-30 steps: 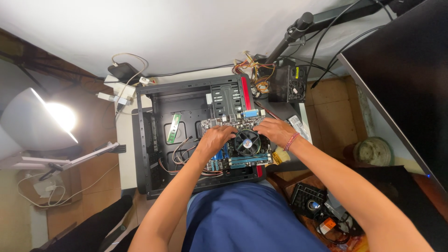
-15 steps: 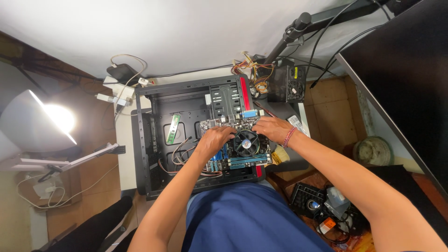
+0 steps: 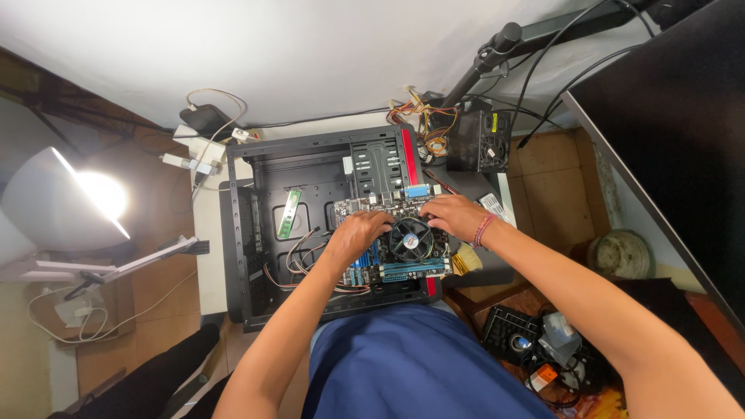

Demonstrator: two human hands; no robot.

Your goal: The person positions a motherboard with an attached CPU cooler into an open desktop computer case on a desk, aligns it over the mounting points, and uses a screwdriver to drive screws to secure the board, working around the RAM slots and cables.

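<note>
Motherboard sits inside the open black computer case, toward the case's right half, with both hands on it. Far left, a lit desk lamp shines over the floor; a white power strip with plugs lies just beyond the case's top left corner. In the case's bare left bay a green memory stick lies loose, well apart from the board, and a bundle of thin cables curls between it and the board's left edge. Left hand rests on the board's left part, fingers curled down onto the surface, pressing rather than gripping anything (grip on any small part cannot be told). The round cooler fan stands on the board between the two hands. Right hand, a red band at the wrist, lies flat on the board's upper right corner, fingers spread and touching its top edge. Further right, a black power supply with coloured wires sits outside the case, by a dark monitor.
</note>
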